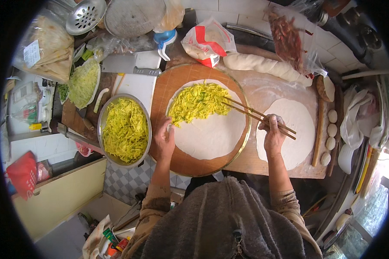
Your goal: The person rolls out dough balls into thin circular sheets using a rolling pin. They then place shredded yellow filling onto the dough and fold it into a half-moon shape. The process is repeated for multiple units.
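Observation:
A thin round dough sheet [207, 139] lies on a round wooden board [162, 87]. Yellow-green shredded filling [199, 102] covers roughly its far half. My right hand [273, 132] grips a pair of wooden chopsticks [256, 113], whose tips touch the filling's right end. At the left edge of the sheet, my left hand [165, 137] has its thumb and fingertips by the dough rim; whether they pinch it I cannot tell. A metal bowl [149, 129] of the same shreds [124, 131] stands left of the board. Beneath my right hand lies a second dough sheet [290, 111].
A cleaver [120, 63] rests behind the bowl, near a plate of pale green shreds [82, 84]. A long dough roll [262, 64] and a flour bag [206, 42] sit at the back. To the right are a rolling pin [317, 132] and several dough balls [332, 130].

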Demonstrator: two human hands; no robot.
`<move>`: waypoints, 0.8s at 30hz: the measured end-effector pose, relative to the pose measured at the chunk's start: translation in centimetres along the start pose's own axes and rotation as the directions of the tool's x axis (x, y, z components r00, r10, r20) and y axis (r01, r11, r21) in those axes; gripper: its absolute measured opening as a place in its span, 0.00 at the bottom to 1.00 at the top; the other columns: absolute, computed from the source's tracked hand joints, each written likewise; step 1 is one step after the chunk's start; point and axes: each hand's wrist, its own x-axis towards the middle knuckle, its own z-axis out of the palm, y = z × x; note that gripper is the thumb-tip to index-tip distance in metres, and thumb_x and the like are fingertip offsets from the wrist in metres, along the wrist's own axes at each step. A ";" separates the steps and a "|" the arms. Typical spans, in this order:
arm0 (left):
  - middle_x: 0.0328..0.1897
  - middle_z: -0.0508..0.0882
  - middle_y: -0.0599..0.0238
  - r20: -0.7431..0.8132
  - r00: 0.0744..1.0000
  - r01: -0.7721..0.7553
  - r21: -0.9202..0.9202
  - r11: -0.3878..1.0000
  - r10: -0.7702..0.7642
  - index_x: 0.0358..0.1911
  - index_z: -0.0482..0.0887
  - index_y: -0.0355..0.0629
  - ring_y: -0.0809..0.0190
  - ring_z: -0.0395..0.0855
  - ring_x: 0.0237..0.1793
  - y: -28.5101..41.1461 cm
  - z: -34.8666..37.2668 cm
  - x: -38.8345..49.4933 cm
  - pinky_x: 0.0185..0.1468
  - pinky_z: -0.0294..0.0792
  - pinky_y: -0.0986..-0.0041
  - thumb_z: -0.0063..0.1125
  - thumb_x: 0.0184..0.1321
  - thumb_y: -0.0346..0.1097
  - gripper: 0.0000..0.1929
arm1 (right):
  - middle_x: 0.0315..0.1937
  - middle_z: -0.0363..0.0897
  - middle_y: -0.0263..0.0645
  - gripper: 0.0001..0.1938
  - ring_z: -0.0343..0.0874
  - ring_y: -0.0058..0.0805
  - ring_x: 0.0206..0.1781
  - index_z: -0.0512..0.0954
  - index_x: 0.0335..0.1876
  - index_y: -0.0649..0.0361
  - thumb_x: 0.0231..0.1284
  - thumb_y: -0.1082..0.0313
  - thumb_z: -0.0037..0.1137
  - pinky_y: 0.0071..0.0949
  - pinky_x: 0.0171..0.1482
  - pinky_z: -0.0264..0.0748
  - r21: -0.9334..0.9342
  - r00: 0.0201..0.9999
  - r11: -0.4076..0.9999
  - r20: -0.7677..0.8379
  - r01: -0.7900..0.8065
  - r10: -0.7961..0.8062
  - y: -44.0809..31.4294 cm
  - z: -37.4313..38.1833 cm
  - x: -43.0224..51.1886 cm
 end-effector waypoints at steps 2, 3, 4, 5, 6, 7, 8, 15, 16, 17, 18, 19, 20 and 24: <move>0.51 0.80 0.54 -0.008 1.000 0.011 0.038 0.999 -0.011 0.44 0.79 0.28 0.56 0.75 0.57 0.3 0.1 -0.4 0.60 0.65 0.68 0.52 0.59 0.23 0.10 | 0.29 0.76 0.39 0.14 0.77 0.26 0.28 0.75 0.37 0.68 0.65 0.61 0.52 0.27 0.32 0.78 -0.006 1.000 1.000 0.028 0.013 -0.013 0.2 0.8 0.0; 0.51 0.81 0.54 -0.008 1.000 0.005 0.072 0.997 -0.004 0.43 0.79 0.28 0.56 0.75 0.56 0.4 0.1 -0.7 0.60 0.65 0.68 0.52 0.59 0.23 0.10 | 0.29 0.76 0.39 0.14 0.77 0.26 0.29 0.75 0.37 0.68 0.65 0.61 0.52 0.27 0.33 0.78 -0.004 0.999 1.000 0.039 0.026 -0.026 0.4 1.1 0.1; 0.51 0.81 0.54 -0.006 1.000 -0.013 0.088 0.996 0.014 0.43 0.79 0.28 0.57 0.76 0.56 0.5 0.2 -0.9 0.60 0.66 0.68 0.52 0.60 0.24 0.10 | 0.30 0.76 0.39 0.14 0.77 0.27 0.28 0.75 0.37 0.68 0.65 0.60 0.53 0.27 0.33 0.78 0.008 0.997 0.999 0.063 0.037 -0.037 0.7 1.7 0.3; 0.50 0.81 0.54 -0.004 1.000 -0.007 0.120 0.993 0.008 0.43 0.79 0.28 0.56 0.76 0.56 0.6 0.3 -1.1 0.59 0.66 0.68 0.52 0.60 0.24 0.10 | 0.31 0.76 0.40 0.14 0.77 0.27 0.29 0.75 0.37 0.68 0.65 0.60 0.53 0.27 0.34 0.78 0.035 0.996 0.999 0.086 0.003 -0.006 1.0 2.0 0.5; 0.50 0.81 0.54 -0.002 1.000 -0.012 0.134 0.991 0.012 0.43 0.79 0.28 0.56 0.76 0.56 0.7 0.4 -1.3 0.59 0.66 0.68 0.51 0.60 0.24 0.09 | 0.31 0.76 0.40 0.14 0.77 0.27 0.29 0.75 0.37 0.68 0.65 0.60 0.53 0.27 0.34 0.78 0.029 0.997 1.000 0.081 -0.006 0.004 1.2 2.2 0.8; 0.50 0.81 0.54 -0.004 1.000 -0.027 0.133 0.991 0.028 0.43 0.79 0.29 0.56 0.77 0.55 0.7 0.4 -1.4 0.59 0.66 0.68 0.51 0.60 0.24 0.09 | 0.31 0.76 0.40 0.14 0.77 0.27 0.28 0.75 0.37 0.68 0.65 0.60 0.53 0.27 0.33 0.78 0.035 0.995 0.999 0.094 -0.014 0.011 1.5 2.3 1.0; 0.50 0.81 0.55 -0.009 1.000 -0.021 0.116 0.993 0.022 0.43 0.79 0.29 0.56 0.77 0.55 0.8 0.5 -1.6 0.59 0.66 0.68 0.51 0.61 0.24 0.09 | 0.30 0.76 0.40 0.14 0.77 0.27 0.28 0.75 0.37 0.68 0.65 0.60 0.53 0.27 0.33 0.78 0.022 0.997 1.000 0.074 0.002 -0.004 1.6 2.1 1.1; 0.49 0.82 0.57 -0.033 0.999 -0.027 0.119 0.992 0.031 0.43 0.80 0.30 0.60 0.78 0.53 1.2 0.5 -2.6 0.58 0.68 0.71 0.51 0.62 0.25 0.09 | 0.28 0.76 0.40 0.14 0.77 0.26 0.28 0.74 0.37 0.68 0.66 0.61 0.51 0.25 0.32 0.78 0.018 0.999 1.000 0.052 -0.001 0.000 0.8 -0.2 0.9; 0.49 0.82 0.58 -0.042 0.998 -0.043 0.136 0.990 0.050 0.44 0.81 0.30 0.61 0.78 0.53 1.2 0.5 -2.6 0.57 0.68 0.72 0.51 0.63 0.25 0.09 | 0.29 0.76 0.40 0.14 0.77 0.26 0.28 0.74 0.37 0.67 0.66 0.60 0.51 0.25 0.31 0.78 0.007 0.998 1.000 0.062 -0.001 0.001 0.8 -0.1 0.8; 0.49 0.82 0.57 -0.030 0.999 -0.041 0.130 0.991 0.045 0.43 0.80 0.31 0.60 0.78 0.53 1.3 0.6 -2.7 0.57 0.68 0.72 0.51 0.62 0.25 0.09 | 0.29 0.76 0.40 0.14 0.77 0.26 0.28 0.74 0.37 0.66 0.66 0.59 0.51 0.25 0.31 0.77 -0.001 0.998 1.000 0.060 0.000 0.000 0.9 0.0 0.6; 0.49 0.82 0.57 -0.028 0.999 -0.031 0.114 0.993 0.034 0.43 0.80 0.31 0.59 0.78 0.54 1.3 0.7 -2.7 0.58 0.68 0.71 0.52 0.62 0.25 0.09 | 0.29 0.76 0.40 0.15 0.77 0.25 0.30 0.74 0.37 0.67 0.66 0.58 0.51 0.26 0.32 0.77 -0.029 0.993 0.999 0.111 -0.035 0.038 1.0 0.2 0.5; 0.49 0.82 0.56 -0.013 0.999 -0.035 0.084 0.996 0.036 0.43 0.80 0.31 0.58 0.77 0.54 1.3 0.8 -2.7 0.58 0.68 0.70 0.52 0.61 0.24 0.09 | 0.29 0.76 0.40 0.15 0.77 0.26 0.29 0.74 0.37 0.67 0.66 0.59 0.51 0.26 0.32 0.77 -0.028 0.985 0.998 0.164 -0.050 0.054 1.2 0.5 0.4; 0.49 0.82 0.57 -0.023 1.000 -0.017 0.097 0.995 0.019 0.43 0.80 0.31 0.58 0.77 0.54 1.4 0.9 -2.7 0.58 0.68 0.70 0.52 0.61 0.24 0.09 | 0.29 0.76 0.40 0.15 0.77 0.26 0.28 0.74 0.37 0.67 0.66 0.59 0.51 0.26 0.32 0.77 -0.044 0.987 0.998 0.149 -0.054 0.060 1.3 0.5 0.5; 0.50 0.82 0.57 -0.022 1.000 -0.013 0.111 0.994 0.015 0.43 0.80 0.32 0.58 0.78 0.54 1.3 1.1 -2.9 0.57 0.68 0.70 0.53 0.60 0.24 0.09 | 0.29 0.77 0.39 0.14 0.76 0.26 0.27 0.74 0.36 0.66 0.66 0.60 0.51 0.25 0.31 0.77 -0.015 0.996 0.999 0.086 -0.032 0.033 1.3 -0.7 1.3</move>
